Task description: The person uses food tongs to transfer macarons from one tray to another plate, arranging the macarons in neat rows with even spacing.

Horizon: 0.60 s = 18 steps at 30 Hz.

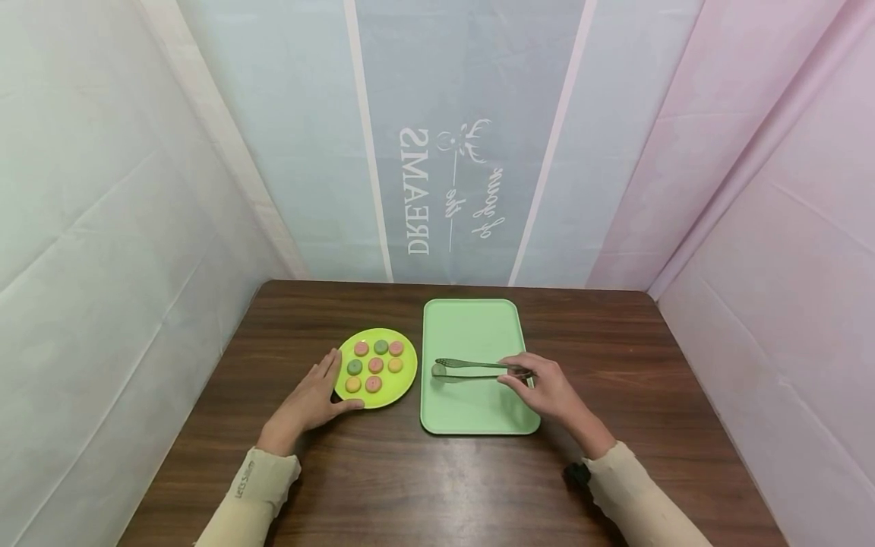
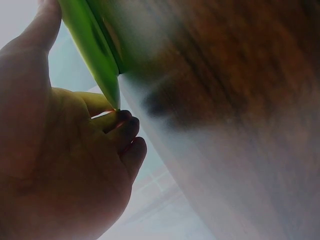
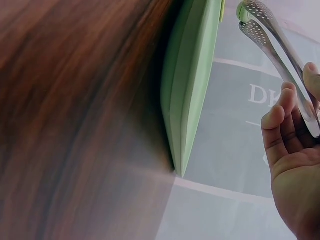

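My right hand [image 1: 549, 385] holds metal tongs [image 3: 280, 55] with perforated tips by their closed end, between thumb and fingers. A small green macaron [image 1: 438, 370] sits between the tong tips, raised over the left side of the pale green tray [image 1: 478, 327]. My left hand [image 1: 309, 399] lies against the left side of a bright yellow-green plate [image 1: 391, 393]. Its thumb rests on the near rim and its extended fingers touch the left rim; the left wrist view shows the fingertips at the plate's edge [image 2: 95, 55]. On the plate are several pink, green and yellow macarons [image 1: 375, 365].
The tray stands just right of the plate on a dark wooden table [image 1: 410, 486]. Behind the table hangs a curtain [image 1: 465, 91] with mirrored lettering, and pale fabric walls [image 1: 786, 319] close in both sides. A dark band [image 1: 576, 475] shows at the right wrist.
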Tool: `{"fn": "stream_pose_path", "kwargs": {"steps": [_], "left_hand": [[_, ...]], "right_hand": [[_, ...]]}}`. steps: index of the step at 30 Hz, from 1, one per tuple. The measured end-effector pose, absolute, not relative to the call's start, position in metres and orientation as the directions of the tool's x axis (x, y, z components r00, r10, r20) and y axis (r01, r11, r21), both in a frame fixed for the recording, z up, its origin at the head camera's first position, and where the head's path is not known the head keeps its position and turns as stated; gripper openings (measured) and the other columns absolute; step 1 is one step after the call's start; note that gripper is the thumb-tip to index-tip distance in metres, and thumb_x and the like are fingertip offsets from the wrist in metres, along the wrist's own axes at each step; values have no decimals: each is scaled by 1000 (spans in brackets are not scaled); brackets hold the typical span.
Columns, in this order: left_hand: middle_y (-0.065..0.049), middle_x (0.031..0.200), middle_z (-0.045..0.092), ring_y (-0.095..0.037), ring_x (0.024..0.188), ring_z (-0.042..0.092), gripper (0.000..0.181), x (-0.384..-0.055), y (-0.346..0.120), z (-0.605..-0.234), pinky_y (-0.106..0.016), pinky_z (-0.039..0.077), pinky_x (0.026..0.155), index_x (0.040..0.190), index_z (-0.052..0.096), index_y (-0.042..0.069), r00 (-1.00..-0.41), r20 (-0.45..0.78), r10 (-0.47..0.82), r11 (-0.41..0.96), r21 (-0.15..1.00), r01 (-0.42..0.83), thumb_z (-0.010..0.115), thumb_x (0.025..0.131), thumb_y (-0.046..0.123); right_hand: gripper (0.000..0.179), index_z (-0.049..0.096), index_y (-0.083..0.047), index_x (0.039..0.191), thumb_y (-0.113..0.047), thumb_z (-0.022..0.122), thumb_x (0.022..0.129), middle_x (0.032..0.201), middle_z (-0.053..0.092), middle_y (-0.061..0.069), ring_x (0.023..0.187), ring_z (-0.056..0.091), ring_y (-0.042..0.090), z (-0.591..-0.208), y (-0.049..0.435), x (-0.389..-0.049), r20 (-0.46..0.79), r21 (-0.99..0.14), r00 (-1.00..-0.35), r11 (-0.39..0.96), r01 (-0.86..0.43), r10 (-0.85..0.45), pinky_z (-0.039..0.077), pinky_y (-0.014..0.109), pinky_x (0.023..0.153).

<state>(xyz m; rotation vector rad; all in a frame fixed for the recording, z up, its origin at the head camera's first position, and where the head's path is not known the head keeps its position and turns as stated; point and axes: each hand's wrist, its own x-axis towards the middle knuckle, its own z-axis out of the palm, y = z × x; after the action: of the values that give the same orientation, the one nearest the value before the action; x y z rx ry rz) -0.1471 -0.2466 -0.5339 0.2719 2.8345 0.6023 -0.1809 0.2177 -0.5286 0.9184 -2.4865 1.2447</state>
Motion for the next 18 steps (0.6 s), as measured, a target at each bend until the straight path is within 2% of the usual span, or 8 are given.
{"fn": "stream_pose_path", "kwargs": {"steps": [6, 13, 18], "left_hand": [[-31, 176, 11, -48, 161, 18, 122, -147, -246, -534, -62, 20, 132, 169, 11, -9, -956, -187, 225, 898, 422, 129, 73, 94, 66], [-28, 177, 8, -48, 162, 16, 123, -149, -248, -537, -61, 20, 132, 169, 10, -7, -956, -204, 211, 904, 413, 111, 73, 94, 66], [-29, 176, 9, -48, 162, 17, 123, -149, -249, -541, -61, 20, 132, 169, 10, -7, -958, -191, 212, 904, 411, 118, 73, 94, 67]], "right_hand": [[24, 80, -9, 118, -9, 85, 94, 88, 65, -14, 76, 61, 3, -528, 211, -182, 439, -652, -780, 438, -618, -447, 59, 32, 64], [25, 80, -11, 119, -12, 85, 95, 91, 69, -13, 81, 67, 4, -527, 202, -183, 420, -673, -787, 427, -604, -452, 63, 29, 71], [24, 80, -7, 118, -12, 85, 94, 92, 71, -10, 81, 68, 4, -530, 195, -186, 423, -669, -776, 415, -616, -469, 64, 29, 72]]}}
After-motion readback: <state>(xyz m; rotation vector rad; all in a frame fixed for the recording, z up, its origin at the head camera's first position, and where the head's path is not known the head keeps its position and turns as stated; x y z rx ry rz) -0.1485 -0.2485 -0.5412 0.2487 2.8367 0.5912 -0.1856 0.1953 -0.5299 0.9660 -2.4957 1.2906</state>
